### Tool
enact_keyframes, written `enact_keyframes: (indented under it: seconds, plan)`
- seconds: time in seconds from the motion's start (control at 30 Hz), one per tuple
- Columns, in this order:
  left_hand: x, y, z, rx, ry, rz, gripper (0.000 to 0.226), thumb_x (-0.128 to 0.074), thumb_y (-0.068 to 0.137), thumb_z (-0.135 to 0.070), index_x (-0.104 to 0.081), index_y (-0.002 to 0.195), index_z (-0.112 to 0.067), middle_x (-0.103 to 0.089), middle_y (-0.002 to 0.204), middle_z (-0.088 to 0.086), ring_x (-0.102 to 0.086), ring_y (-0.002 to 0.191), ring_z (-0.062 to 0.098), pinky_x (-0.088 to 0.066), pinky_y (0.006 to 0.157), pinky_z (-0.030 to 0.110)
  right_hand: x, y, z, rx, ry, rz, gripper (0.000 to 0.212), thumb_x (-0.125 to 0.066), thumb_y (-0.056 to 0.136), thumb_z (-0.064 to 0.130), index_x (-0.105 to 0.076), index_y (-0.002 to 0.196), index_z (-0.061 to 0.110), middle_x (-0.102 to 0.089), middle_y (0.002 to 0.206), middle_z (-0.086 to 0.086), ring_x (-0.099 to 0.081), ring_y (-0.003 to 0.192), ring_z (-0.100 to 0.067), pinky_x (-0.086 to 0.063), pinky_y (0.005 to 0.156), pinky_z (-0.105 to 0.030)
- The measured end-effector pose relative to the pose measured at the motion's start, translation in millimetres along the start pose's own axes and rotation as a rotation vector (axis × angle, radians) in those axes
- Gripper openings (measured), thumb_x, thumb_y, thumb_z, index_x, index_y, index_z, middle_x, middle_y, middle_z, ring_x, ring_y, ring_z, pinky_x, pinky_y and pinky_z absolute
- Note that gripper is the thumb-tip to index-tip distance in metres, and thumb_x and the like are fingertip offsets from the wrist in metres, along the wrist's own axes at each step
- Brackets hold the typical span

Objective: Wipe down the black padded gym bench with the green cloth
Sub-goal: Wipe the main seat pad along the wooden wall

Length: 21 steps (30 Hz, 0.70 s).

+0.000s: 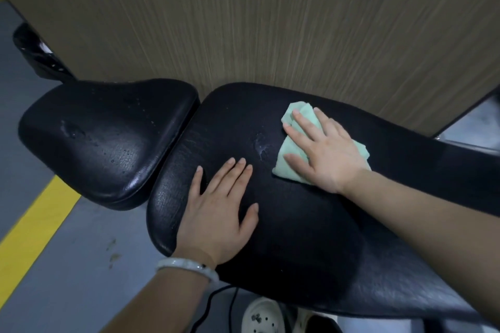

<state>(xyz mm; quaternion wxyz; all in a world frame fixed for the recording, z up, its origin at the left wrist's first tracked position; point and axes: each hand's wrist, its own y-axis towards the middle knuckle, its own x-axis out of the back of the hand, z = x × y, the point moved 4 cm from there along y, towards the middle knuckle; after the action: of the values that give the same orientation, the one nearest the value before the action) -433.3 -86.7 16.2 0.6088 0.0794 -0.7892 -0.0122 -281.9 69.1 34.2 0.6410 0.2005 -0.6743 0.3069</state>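
The black padded gym bench runs across the view in two parts: a long back pad (311, 224) and a smaller seat pad (108, 138) to its left. Water droplets dot the seat pad, and a small wet patch (261, 147) lies on the back pad. My right hand (324, 149) presses flat with spread fingers on the folded green cloth (293, 167), just right of the wet patch. My left hand (219, 211) rests flat on the near edge of the back pad, a white bracelet on its wrist.
A wood-grain wall panel (270, 21) stands right behind the bench. Grey floor with a yellow stripe (38, 227) lies to the left. A black machine part (38, 54) sits at far left. A white clog (263, 316) and a black cable (211, 303) are below the bench.
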Motion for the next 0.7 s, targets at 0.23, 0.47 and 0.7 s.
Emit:
enact_keyframes:
  seconds: [0.23,0.47,0.7]
  plan:
    - [-0.2,-0.4,-1.1,0.006,0.002,-0.002,0.066,-0.029,0.091,-0.049,-0.041,0.148,-0.019,-0.034,0.155,-0.007,-0.020,0.146,0.007,-0.012,0.117,0.053,-15.6,-79.3,24.4,0.090,-0.003,-0.142,0.065,-0.023,0.096,0.061,-0.048,0.142,0.023,-0.034,0.155,0.000,-0.027,0.143,-0.039,-0.026,0.115,-0.053]
    - [-1.6,-0.6,0.2,-0.009,0.001,-0.028,0.064,-0.032,0.090,-0.047,-0.044,0.146,-0.018,-0.038,0.153,-0.006,-0.024,0.145,0.008,-0.012,0.115,0.051,-19.1,-87.2,27.7,0.162,0.005,-0.140,0.062,-0.029,0.093,0.062,-0.047,0.143,0.029,-0.034,0.155,0.003,-0.027,0.144,-0.036,-0.026,0.114,-0.051]
    - [-1.1,0.0,0.6,-0.001,-0.006,-0.023,0.064,-0.032,0.091,-0.048,-0.042,0.147,-0.019,-0.035,0.154,-0.007,-0.020,0.145,0.006,-0.012,0.116,0.051,-4.7,-12.4,8.6,-0.010,0.040,-0.064,0.081,-0.001,0.079,0.071,-0.012,0.153,0.041,0.005,0.162,0.012,0.010,0.149,-0.024,0.001,0.120,-0.043]
